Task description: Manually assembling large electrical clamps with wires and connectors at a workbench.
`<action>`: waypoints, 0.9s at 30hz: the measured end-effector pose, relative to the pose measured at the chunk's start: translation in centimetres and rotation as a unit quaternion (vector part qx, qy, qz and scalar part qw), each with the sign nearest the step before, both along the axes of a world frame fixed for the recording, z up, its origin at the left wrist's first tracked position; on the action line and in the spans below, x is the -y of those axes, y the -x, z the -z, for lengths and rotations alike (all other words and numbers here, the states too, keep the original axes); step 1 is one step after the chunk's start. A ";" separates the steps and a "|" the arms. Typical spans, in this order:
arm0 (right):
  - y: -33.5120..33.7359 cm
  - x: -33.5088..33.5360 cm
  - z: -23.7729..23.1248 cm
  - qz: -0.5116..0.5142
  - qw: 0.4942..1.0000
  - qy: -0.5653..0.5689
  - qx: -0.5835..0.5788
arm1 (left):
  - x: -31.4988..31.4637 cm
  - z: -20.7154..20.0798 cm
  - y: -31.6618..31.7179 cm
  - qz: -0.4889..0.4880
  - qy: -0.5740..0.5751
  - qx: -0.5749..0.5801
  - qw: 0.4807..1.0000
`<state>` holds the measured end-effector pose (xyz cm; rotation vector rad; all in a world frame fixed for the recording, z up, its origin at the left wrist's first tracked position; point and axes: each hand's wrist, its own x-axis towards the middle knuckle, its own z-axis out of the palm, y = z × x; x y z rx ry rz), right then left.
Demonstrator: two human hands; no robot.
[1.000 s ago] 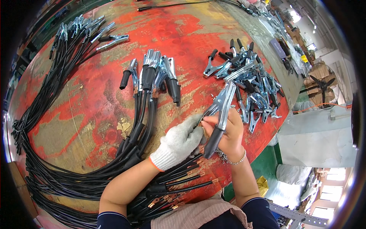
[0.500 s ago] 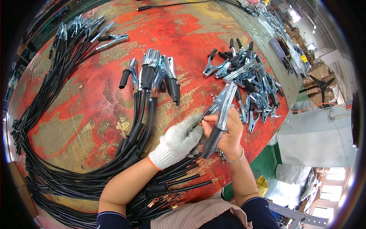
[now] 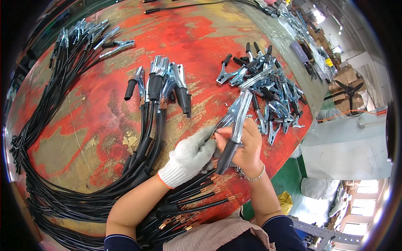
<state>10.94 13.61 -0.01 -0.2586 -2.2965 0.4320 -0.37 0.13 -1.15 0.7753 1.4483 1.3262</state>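
A silver metal spring clamp with a black handle sleeve slants up between my hands, its jaws pointing away from me. My left hand, in a white knitted glove with an orange cuff, is closed around the clamp's lower handle side; its fingertips are partly hidden. My bare right hand pinches at a coppery spot inside the clamp, next to the gloved fingers. What lies in that pinch is too small to make out. The clamp's upper handle with its black sleeve crosses in front of the right hand.
Right of centre lies a heap of loose clamps. Several clamps fixed to cables rest left of my hands. Thick black cables curve along the left, and bare copper lugs point out near my lap. A fan stands beyond the table's right edge.
The whole scene has shifted slightly left in the picture. Both hands keep nearly the same pose on the clamp, with only small finger movement.
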 end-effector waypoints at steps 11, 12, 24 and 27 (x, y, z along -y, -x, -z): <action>-0.1 -0.4 0.8 -0.017 0.996 0.086 0.002 | 0.0 0.2 0.5 0.039 0.016 0.155 0.987; -0.1 -0.4 0.8 -0.020 0.996 0.087 0.009 | 0.0 0.6 0.3 0.025 -0.005 0.133 0.991; -0.5 -0.2 -0.1 -0.014 0.999 0.020 0.031 | 0.0 0.9 -0.1 0.006 -0.024 0.065 0.998; -0.3 0.0 -0.1 0.007 0.998 0.044 0.039 | -0.2 0.8 0.0 0.006 -0.016 0.058 0.998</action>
